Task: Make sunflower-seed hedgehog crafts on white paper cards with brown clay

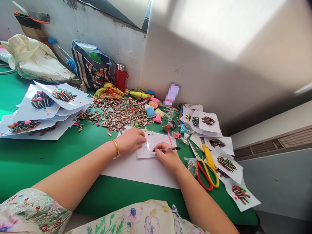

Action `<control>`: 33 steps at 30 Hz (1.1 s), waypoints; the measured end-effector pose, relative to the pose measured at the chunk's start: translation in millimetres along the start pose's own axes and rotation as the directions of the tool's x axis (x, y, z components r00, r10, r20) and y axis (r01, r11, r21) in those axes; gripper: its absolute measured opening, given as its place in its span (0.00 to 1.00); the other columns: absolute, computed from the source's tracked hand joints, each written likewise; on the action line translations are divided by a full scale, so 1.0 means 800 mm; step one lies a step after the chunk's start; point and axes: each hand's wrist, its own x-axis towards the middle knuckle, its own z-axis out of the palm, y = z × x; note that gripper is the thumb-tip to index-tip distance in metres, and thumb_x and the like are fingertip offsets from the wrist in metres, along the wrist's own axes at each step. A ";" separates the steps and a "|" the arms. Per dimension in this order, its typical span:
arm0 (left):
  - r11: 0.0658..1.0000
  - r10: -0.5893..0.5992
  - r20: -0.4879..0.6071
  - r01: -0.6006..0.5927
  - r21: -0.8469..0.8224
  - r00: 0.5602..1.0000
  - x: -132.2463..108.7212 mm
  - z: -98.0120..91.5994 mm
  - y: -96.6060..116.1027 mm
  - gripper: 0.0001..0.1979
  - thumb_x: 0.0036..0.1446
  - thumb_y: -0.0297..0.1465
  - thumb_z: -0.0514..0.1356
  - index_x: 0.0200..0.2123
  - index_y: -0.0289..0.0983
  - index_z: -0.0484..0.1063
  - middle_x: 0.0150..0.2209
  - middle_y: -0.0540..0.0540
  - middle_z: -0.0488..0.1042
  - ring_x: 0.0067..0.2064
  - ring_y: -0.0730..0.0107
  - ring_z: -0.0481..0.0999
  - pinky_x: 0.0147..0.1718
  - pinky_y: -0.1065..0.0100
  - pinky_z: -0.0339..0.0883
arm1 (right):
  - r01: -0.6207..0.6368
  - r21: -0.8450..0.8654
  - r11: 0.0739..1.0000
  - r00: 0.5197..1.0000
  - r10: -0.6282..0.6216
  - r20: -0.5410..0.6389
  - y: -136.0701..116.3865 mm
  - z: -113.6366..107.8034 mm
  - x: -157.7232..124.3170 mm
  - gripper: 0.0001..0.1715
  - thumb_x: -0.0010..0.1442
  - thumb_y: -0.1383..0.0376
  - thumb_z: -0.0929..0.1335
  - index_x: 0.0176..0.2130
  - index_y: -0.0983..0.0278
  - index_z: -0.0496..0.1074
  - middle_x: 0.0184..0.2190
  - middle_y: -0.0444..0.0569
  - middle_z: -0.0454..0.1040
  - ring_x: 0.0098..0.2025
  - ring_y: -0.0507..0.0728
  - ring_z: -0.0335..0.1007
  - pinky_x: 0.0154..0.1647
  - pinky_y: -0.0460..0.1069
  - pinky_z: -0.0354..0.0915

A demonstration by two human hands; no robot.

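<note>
My right hand [168,156] grips a black-and-clear pen [171,149], its tip down on a small white card [143,154]. A thin curved outline is drawn on that card. My left hand [133,139], with a gold bangle on the wrist, lies flat with its fingers at the card's left edge. Beneath both is a larger white sheet [138,172]. Just beyond the card sit tiny balls of coloured clay, and a pink strip [170,138] rests near its upper right side.
Sunflower seeds [122,112] are heaped at the back, beside bags of coloured clay [151,112]. Red-and-yellow scissors [204,174] and a yellow cutter [209,156] lie on the right. Seed-picture cards [226,163] spread at right; others [46,113] pile left. A red flask [120,79] stands by the wall.
</note>
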 end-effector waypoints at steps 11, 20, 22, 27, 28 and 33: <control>1.000 0.006 -0.006 -0.006 -0.001 1.000 0.001 0.002 -0.001 0.16 0.56 0.29 0.65 0.48 0.45 0.78 0.50 0.45 0.75 0.54 0.56 0.70 0.53 0.57 0.60 | 0.038 0.007 0.999 0.999 -0.038 0.037 -0.001 0.008 0.003 0.09 0.56 0.60 0.66 0.35 0.59 0.75 0.29 0.43 0.77 0.31 0.55 0.71 0.32 0.48 0.65; 1.000 0.009 -0.017 -0.009 -0.002 1.000 -0.001 0.001 -0.002 0.15 0.56 0.30 0.65 0.48 0.45 0.79 0.49 0.45 0.76 0.53 0.56 0.71 0.51 0.58 0.61 | -0.050 -0.117 0.992 0.996 0.041 -0.081 0.008 -0.004 0.013 0.08 0.54 0.59 0.66 0.30 0.59 0.73 0.21 0.42 0.73 0.24 0.54 0.66 0.25 0.48 0.59; 1.000 0.008 -0.014 -0.008 -0.001 1.000 -0.001 0.001 -0.002 0.15 0.56 0.30 0.65 0.47 0.45 0.79 0.49 0.45 0.76 0.53 0.56 0.71 0.50 0.59 0.61 | -0.071 -0.154 0.985 0.992 0.054 -0.116 0.011 -0.011 0.016 0.08 0.54 0.59 0.66 0.29 0.59 0.73 0.21 0.42 0.73 0.24 0.54 0.66 0.25 0.48 0.59; 1.000 0.002 -0.005 -0.002 -0.003 1.000 -0.001 0.001 -0.001 0.15 0.56 0.30 0.64 0.48 0.45 0.79 0.50 0.45 0.75 0.54 0.55 0.70 0.51 0.58 0.61 | -0.090 -0.186 0.978 0.982 0.056 -0.180 0.019 -0.024 0.023 0.09 0.54 0.59 0.65 0.29 0.59 0.73 0.21 0.42 0.73 0.25 0.56 0.68 0.27 0.49 0.61; 1.000 0.001 -0.005 -0.001 -0.004 1.000 -0.001 0.000 -0.001 0.15 0.57 0.30 0.64 0.48 0.45 0.79 0.50 0.45 0.75 0.54 0.55 0.70 0.51 0.58 0.61 | -0.086 -0.184 0.979 0.981 0.051 -0.189 0.021 -0.025 0.024 0.10 0.55 0.59 0.65 0.30 0.59 0.73 0.22 0.43 0.73 0.25 0.56 0.68 0.28 0.49 0.61; 1.000 -0.001 -0.004 0.001 -0.007 1.000 -0.001 -0.001 0.000 0.15 0.56 0.29 0.65 0.47 0.45 0.79 0.50 0.45 0.75 0.54 0.55 0.71 0.51 0.58 0.61 | -0.066 -0.165 0.984 0.976 0.029 -0.214 0.024 -0.027 0.025 0.10 0.56 0.57 0.65 0.31 0.59 0.73 0.24 0.43 0.75 0.27 0.56 0.70 0.27 0.49 0.62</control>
